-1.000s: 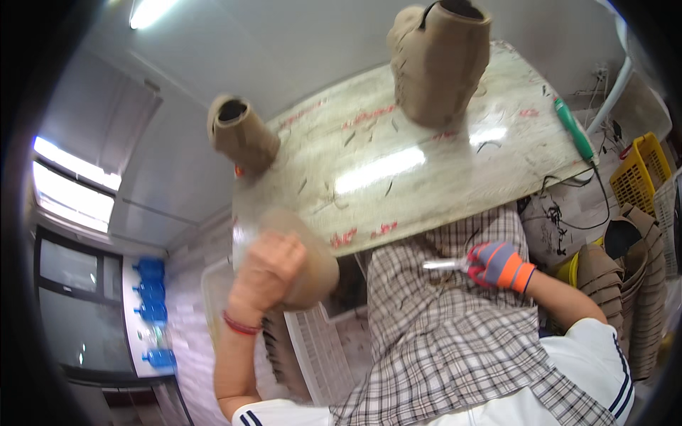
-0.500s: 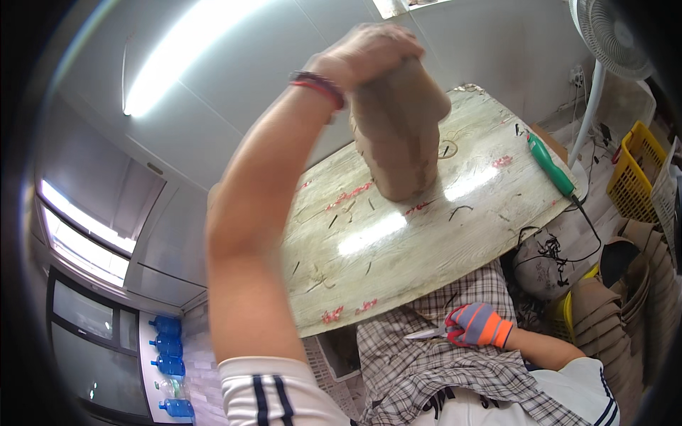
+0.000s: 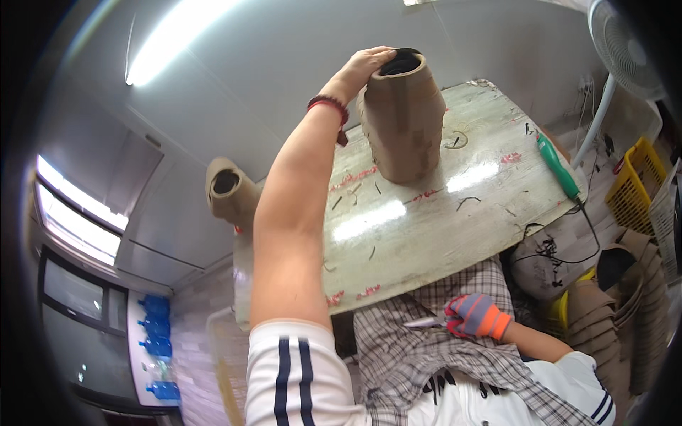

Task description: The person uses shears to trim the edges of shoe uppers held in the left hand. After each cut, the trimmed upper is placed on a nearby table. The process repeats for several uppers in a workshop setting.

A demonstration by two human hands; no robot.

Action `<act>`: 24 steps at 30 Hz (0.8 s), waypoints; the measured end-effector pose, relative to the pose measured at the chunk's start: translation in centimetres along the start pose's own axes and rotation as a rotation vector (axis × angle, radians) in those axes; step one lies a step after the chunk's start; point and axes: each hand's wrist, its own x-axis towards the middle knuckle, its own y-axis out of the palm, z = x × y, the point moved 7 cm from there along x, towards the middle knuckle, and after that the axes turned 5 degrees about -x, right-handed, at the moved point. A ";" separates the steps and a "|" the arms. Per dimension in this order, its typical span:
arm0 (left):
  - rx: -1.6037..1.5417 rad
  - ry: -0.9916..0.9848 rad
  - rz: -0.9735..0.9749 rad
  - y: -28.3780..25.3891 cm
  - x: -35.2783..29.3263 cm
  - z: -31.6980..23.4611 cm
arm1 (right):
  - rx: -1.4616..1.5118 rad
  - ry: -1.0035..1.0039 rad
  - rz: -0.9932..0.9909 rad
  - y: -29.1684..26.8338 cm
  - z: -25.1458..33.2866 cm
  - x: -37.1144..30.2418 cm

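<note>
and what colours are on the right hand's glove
The glove is grey and orange with some red, clearest in the head view.

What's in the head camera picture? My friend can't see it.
A left hand touches the top of a tall brown hollow piece on a table. The gloved right hand holds a pointed tool over plaid cloth.

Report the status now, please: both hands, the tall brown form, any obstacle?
Left hand at top edge of hollow brown form. Form standing on table. Gloved right hand gripping metal tool, apart from form. Green tool at table's right side, not blocking.
</note>
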 end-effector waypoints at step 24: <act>1.643 -0.220 -0.641 -25.9 -34.5 9.4 | -0.062 0.009 0.022 0.6 0.9 0.6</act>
